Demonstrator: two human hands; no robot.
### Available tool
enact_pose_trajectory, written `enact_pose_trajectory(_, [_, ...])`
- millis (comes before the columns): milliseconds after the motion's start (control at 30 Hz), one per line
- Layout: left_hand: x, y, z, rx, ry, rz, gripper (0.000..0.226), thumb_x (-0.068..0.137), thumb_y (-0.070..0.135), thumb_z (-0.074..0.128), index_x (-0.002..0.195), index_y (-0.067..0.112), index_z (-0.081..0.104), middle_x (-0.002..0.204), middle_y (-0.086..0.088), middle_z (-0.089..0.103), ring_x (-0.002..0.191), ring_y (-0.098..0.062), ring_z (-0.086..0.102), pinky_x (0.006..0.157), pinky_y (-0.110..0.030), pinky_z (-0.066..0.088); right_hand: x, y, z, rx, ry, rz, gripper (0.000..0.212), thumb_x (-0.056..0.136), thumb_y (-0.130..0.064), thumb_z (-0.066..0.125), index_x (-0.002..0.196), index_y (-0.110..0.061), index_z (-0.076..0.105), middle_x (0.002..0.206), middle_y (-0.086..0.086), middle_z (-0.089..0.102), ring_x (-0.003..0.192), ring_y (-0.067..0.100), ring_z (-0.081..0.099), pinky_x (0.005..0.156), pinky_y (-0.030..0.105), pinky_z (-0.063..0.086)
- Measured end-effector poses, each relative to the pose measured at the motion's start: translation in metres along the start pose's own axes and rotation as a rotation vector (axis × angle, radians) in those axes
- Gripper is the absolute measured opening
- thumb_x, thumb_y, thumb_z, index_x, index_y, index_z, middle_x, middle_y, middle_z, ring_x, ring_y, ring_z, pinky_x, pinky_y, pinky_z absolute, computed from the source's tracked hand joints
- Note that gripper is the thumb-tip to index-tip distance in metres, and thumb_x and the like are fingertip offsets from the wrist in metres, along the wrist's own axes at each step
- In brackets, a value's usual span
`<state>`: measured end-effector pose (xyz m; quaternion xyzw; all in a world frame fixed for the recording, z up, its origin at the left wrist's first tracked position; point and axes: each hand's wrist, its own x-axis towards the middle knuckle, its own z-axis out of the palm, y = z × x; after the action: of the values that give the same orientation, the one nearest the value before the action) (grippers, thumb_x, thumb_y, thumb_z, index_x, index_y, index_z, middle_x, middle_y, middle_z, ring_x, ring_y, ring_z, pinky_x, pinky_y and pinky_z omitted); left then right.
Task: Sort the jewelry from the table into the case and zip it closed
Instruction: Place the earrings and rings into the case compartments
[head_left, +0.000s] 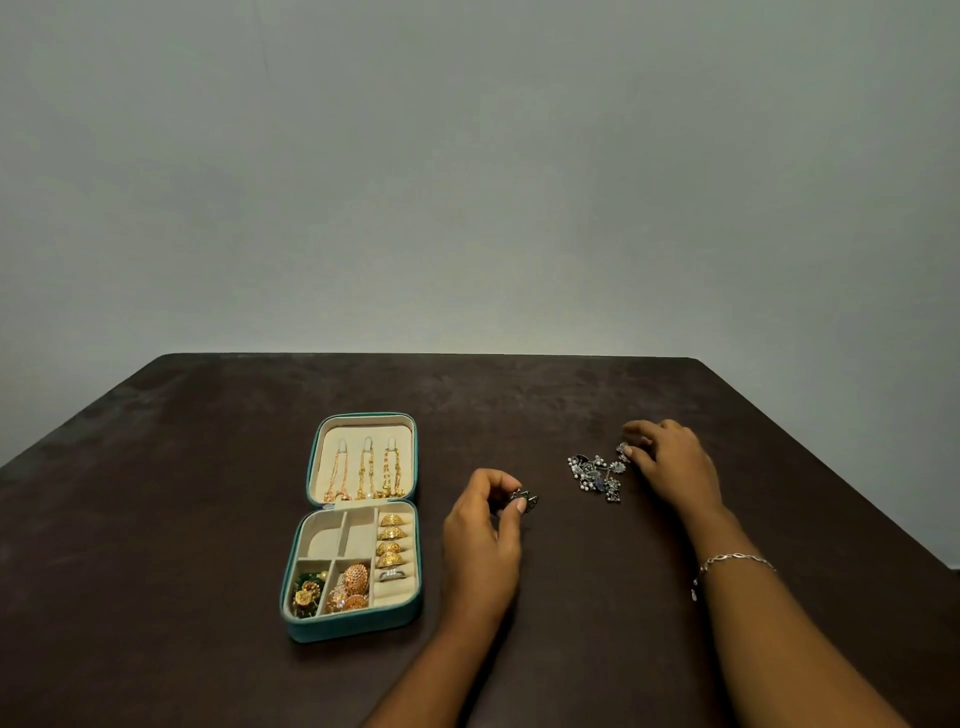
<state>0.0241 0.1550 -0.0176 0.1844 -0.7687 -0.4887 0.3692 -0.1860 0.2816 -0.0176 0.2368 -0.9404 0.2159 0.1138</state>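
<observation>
Fingers (506, 514) of left hand (480, 525) pinch silver piece (525, 500).

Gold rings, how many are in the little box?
4. The domed gold rings sit in a column in the right-hand slot of the open teal zip case: top, second, third, fourth, above one silver ring. None seems hidden.

Table (208, 467): dark brown, matt, faintly mottled. Case (353, 631), lower left-centre: teal shell, slight sheen; lining beige, matt, velvety cloth. Rings (390, 540) & chains (363, 473) inside: gold-tone metal, glossy. Heap (597, 475) right of centre: dark silver-tone metal, pearly beads. Piece (525, 501) in left hand (480, 525): same dark metal. Bracelet (732, 560): bright metal.
</observation>
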Motion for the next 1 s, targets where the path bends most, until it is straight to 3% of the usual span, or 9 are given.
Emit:
enact_pose_trajectory(167, [0.000,0.000,0.000,0.002,-0.002,0.004,0.013,0.085,0.007,0.060,0.085,0.020,0.057,0.078,0.007,0.061,0.066,0.003,0.049,0.057,-0.009,0.037,-0.001,-0.001,-0.001,0.045,0.011,-0.001,0.014,0.089,-0.026,0.057,0.101,-0.024,0.063,0.090,-0.003,0.048,0.105,0.021,0.047,0.071,0.029,0.038])
enact_pose_trajectory(367, [0.001,-0.002,-0.001,-0.016,-0.001,0.022,0.011,0.085,0.005,0.059,0.085,0.016,0.059,0.080,0.006,0.063,0.074,0.001,0.053,0.060,-0.006,0.037,-0.001,0.001,0.000,0.114,0.080,0.058,0.006,0.086,-0.016,0.061,0.085,-0.020,0.064,0.091,0.000,0.061,0.091,0.023,0.056,0.068,0.029,0.039])
enact_pose_trajectory(600, [0.003,-0.005,0.000,-0.047,-0.009,0.014,0.020,0.086,0.003,0.058,0.093,0.021,0.063,0.083,0.010,0.063,0.082,0.000,0.057,0.064,-0.006,0.040,-0.014,-0.002,-0.006,0.621,0.219,0.080,0.017,0.082,0.002,0.061,0.075,-0.013,0.066,0.077,-0.002,0.064,0.074,0.010,0.057,0.064,0.021,0.041])
enact_pose_trajectory(833, [0.003,-0.005,-0.001,-0.047,-0.033,0.030,0.021,0.086,0.005,0.058,0.095,0.022,0.066,0.089,0.008,0.064,0.079,0.002,0.055,0.063,-0.005,0.039,-0.045,-0.041,-0.007,1.192,0.079,0.107,0.024,0.084,0.010,0.054,0.074,-0.010,0.062,0.068,0.004,0.059,0.049,0.001,0.053,0.047,0.016,0.046])
enact_pose_trajectory(1000, [0.002,-0.001,-0.002,-0.063,-0.054,0.010,0.015,0.086,0.007,0.060,0.093,0.020,0.062,0.084,0.007,0.063,0.076,0.003,0.054,0.060,-0.006,0.040,-0.076,-0.072,-0.003,1.290,-0.059,0.015,0.019,0.082,0.009,0.056,0.075,-0.008,0.062,0.068,0.002,0.062,0.061,0.009,0.056,0.055,0.026,0.047])
